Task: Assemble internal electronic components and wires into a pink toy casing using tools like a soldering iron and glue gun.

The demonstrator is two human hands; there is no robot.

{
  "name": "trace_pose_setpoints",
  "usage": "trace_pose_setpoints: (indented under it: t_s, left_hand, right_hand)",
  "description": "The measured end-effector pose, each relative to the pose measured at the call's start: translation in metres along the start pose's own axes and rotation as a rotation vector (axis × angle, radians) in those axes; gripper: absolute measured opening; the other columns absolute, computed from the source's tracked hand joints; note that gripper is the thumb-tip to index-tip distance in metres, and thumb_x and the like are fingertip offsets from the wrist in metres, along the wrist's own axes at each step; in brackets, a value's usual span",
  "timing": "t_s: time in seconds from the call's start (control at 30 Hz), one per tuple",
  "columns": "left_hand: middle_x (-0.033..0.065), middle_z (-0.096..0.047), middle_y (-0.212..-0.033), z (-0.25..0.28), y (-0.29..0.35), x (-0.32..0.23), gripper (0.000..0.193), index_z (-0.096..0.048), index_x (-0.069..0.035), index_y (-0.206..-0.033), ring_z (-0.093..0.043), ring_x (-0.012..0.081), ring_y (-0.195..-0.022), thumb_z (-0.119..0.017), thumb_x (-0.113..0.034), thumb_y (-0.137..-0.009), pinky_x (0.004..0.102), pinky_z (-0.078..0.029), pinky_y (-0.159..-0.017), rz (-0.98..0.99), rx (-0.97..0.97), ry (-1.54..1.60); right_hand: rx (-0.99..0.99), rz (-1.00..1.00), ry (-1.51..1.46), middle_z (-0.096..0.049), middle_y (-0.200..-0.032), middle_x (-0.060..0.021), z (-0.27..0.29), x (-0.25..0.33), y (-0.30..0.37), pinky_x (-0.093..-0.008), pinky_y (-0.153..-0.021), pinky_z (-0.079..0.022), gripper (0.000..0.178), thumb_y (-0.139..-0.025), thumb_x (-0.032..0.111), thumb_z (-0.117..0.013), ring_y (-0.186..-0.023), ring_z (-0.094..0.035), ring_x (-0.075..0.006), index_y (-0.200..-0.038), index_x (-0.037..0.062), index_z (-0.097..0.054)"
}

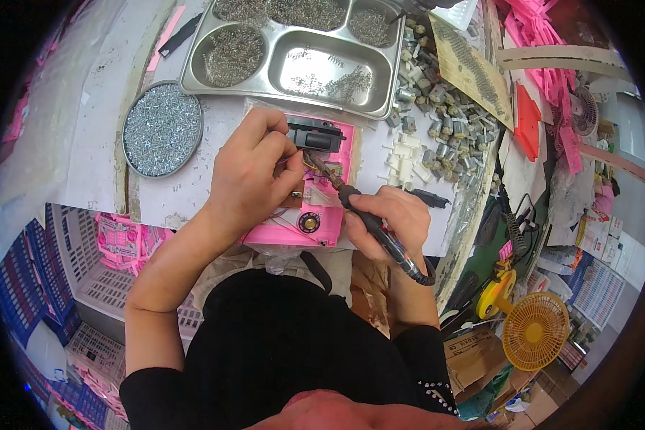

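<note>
In my right hand is a soldering iron with a dark handle, its tip pointing up and left into an open pink plastic housing. My left hand is closed in a pinch above the housing's left side, beside thin coloured wires; what the fingertips hold is too small to make out. A black plastic box-like part sits at the housing's far end, just beyond the iron's tip. Nearer me, a round dark part with a pale centre lies in the housing. My left hand hides part of the housing.
Behind the housing stands a steel compartment tray of small springs. A round dish of small screws is at left. To the right lie many small metal motors, white plastic parts and a black part. A yellow fan stands lower right.
</note>
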State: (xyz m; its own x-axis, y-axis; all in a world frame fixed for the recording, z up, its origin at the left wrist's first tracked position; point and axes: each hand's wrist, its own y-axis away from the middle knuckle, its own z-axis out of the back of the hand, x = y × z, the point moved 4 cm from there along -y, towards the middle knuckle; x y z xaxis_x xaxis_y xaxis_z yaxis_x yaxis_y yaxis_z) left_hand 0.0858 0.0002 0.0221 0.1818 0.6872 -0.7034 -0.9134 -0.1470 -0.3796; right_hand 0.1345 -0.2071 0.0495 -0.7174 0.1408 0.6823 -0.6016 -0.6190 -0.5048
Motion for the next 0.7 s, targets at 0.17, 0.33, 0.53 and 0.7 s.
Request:
trace_pose_setpoints:
  t_s: [0.17, 0.33, 0.53, 0.7]
  left_hand:
    - [0.0128, -0.059, -0.103, -0.0016, 0.0009, -0.0016, 0.017, -0.065, 0.000, -0.086, -0.065, 0.0249, -0.079, -0.078, 0.001, -0.076, 0.0333, -0.054, -0.066, -0.035, -0.035, -0.055]
    - [0.0127, -0.060, -0.103, -0.0026, 0.0012, -0.0027, 0.018, -0.065, -0.001, -0.086, -0.066, 0.0263, -0.078, -0.078, 0.002, -0.074, 0.0342, -0.055, -0.065, -0.052, -0.055, -0.092]
    - [0.0121, -0.061, -0.103, -0.0017, 0.0015, -0.0039, 0.018, -0.065, -0.001, -0.086, -0.066, 0.0258, -0.077, -0.078, 0.001, -0.075, 0.0348, -0.055, -0.064, -0.056, -0.065, -0.121]
    - [0.0118, -0.061, -0.102, -0.0020, 0.0015, -0.0054, 0.017, -0.065, -0.002, -0.086, -0.066, 0.0259, -0.078, -0.078, 0.000, -0.075, 0.0350, -0.055, -0.064, -0.059, -0.073, -0.138]
  right_hand:
    - [0.007, 0.057, 0.001, -0.066, -0.067, -0.0079, 0.0013, -0.0042, 0.0030, -0.0300, -0.044, -0.039, 0.027, -0.074, 0.003, -0.080, -0.046, -0.053, -0.0171, -0.098, -0.0007, -0.071]
    - [0.010, 0.051, -0.001, -0.066, -0.067, -0.0083, 0.0015, -0.0058, 0.0040, -0.0301, -0.044, -0.039, 0.027, -0.074, 0.004, -0.081, -0.046, -0.052, -0.0174, -0.098, -0.0005, -0.070]
    - [0.018, 0.036, 0.000, -0.062, -0.063, -0.0072, 0.0019, -0.0039, 0.0012, -0.0309, -0.044, -0.037, 0.026, -0.075, 0.004, -0.081, -0.047, -0.051, -0.0175, -0.098, 0.0000, -0.070]
    - [0.008, 0.030, -0.030, -0.058, -0.061, -0.0060, 0.0035, -0.0025, 0.0027, -0.0310, -0.044, -0.034, 0.027, -0.074, 0.003, -0.081, -0.046, -0.048, -0.0174, -0.099, 0.0000, -0.070]
